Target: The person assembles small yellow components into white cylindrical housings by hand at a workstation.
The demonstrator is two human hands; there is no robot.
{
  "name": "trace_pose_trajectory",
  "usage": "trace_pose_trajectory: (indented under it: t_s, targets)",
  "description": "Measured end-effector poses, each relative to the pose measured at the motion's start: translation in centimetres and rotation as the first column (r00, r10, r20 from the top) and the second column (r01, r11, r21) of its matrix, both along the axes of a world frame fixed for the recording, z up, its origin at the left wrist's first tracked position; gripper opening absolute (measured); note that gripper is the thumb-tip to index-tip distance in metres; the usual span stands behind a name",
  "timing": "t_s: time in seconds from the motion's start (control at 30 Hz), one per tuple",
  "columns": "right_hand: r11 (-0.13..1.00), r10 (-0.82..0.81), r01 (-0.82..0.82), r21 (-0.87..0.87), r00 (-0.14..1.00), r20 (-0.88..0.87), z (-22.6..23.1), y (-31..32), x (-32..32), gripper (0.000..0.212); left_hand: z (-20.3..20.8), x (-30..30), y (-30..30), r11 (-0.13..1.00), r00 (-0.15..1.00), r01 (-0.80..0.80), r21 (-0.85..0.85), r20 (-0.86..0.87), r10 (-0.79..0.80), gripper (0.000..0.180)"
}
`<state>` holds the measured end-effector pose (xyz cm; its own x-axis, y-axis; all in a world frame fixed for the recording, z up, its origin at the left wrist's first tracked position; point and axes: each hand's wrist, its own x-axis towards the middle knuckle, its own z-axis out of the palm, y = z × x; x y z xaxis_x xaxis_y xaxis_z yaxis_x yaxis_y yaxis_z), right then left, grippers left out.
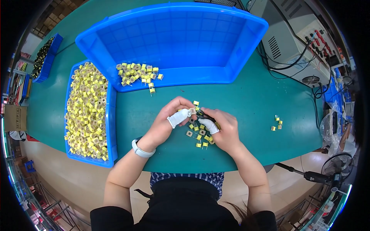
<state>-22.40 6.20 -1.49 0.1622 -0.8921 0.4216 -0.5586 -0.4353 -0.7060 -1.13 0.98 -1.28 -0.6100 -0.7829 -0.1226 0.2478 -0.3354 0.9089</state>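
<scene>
My left hand, with a white finger cover on its thumb, pinches a small yellow-taped coil component with thin metal legs. My right hand, its thumb covered in white too, closes around a dark hand tool that looks like small pliers; the fingers hide most of it. The tool's tip is close to the held component. Beneath and between both hands lies a loose pile of similar yellow components on the green table.
A blue bin full of yellow components stands at left. Behind my hands, a large blue tub lies tipped toward me, with components spilling at its left. A few components lie at right. A grey instrument with cables occupies the back right.
</scene>
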Motion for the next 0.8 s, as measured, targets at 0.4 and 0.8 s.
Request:
trace_pose_trajectory:
  t_s: [0.4, 0.8]
  targets:
    - [1.000, 0.005, -0.004, -0.025, 1.000, 0.022, 0.34, -0.03, 0.07, 0.027, 0.55, -0.10, 0.13, 1.000, 0.999, 0.018, -0.020, 0.042, -0.017, 0.023]
    - [0.998, 0.019, -0.018, -0.055, 1.000, 0.021, 0.37, -0.14, 0.24, 0.028, 0.19, -0.01, 0.12, 0.999, 0.998, 0.051, 0.018, 0.043, -0.051, 0.024]
